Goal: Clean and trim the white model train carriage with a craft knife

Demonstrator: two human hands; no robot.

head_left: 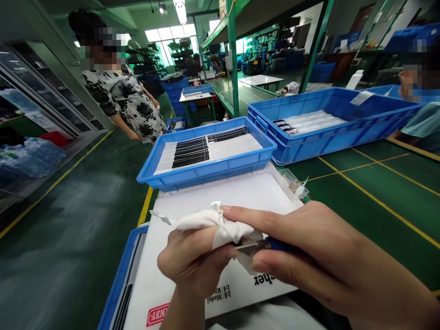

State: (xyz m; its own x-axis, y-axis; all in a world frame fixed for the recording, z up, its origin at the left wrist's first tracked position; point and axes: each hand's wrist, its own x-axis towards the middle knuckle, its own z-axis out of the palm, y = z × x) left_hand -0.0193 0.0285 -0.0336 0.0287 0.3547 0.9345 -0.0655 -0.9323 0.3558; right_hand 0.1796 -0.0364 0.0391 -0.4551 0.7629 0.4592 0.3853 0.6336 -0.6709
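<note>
On the far left, a glass cabinet (34, 91) stood behind clear plastic bags (30, 158) and a red bin (55, 138). A person in a black and white dress (120, 101) stood on the green floor (79, 206), with their hands hanging low. At the bottom, a blue tray (118, 284) held a white printed sheet (220, 201). The left hand (192, 261) was closed around a crumpled white cloth (202, 220), and its fingers (185, 247) pressed the cloth onto a small metal blade (249, 246). The blade stuck out of a blue knife handle (278, 244), which was held tight in the right hand (309, 247), between the thumb and the fingers (261, 215). So the knife was up in the air above the white sheet, with its tip inside the cloth. Past the hands sat a shallow blue tray (206, 176) of black and white strips (206, 149), with a small clear box (292, 183) beside the sheet. Farther right, a big blue crate (330, 142) sat on the green tabletop (388, 220), near a person in a pale green shirt (421, 126). The cloth was thin, so the blade could poke through and cut the left hand if it was pressed too hard or slipped.
</note>
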